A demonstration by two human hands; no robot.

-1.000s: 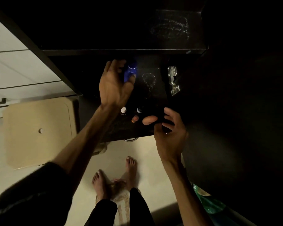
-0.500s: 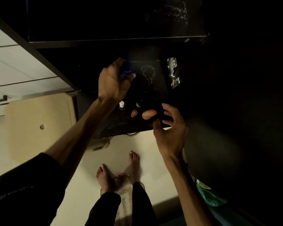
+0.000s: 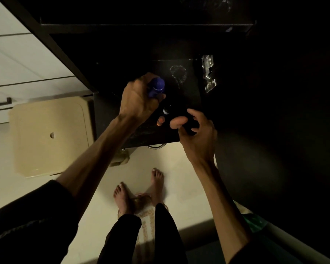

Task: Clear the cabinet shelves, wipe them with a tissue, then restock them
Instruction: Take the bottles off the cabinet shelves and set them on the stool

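Note:
My left hand (image 3: 139, 98) is closed around a blue bottle (image 3: 156, 88), held just above the dark cabinet shelf (image 3: 133, 134). My right hand (image 3: 194, 130) curls around a dark object (image 3: 189, 126) at the shelf's front edge; the object is too dark to identify. Between my hands stands a small dark bottle with a white band (image 3: 167, 110), and a small orange-capped item (image 3: 160, 121) sits beside it. A thin chain necklace (image 3: 177, 73) lies farther back on the shelf.
A metal hinge (image 3: 209, 75) shines on the cabinet's right side. An upper dark shelf edge (image 3: 141, 25) runs above. A beige lidded bin (image 3: 50, 136) stands on the floor to the left. My bare feet (image 3: 139, 189) are below, a green bag (image 3: 255, 221) at right.
My left hand has brought the blue bottle down and nearer, toward the shelf front. My right hand stays on the dark object at the shelf edge.

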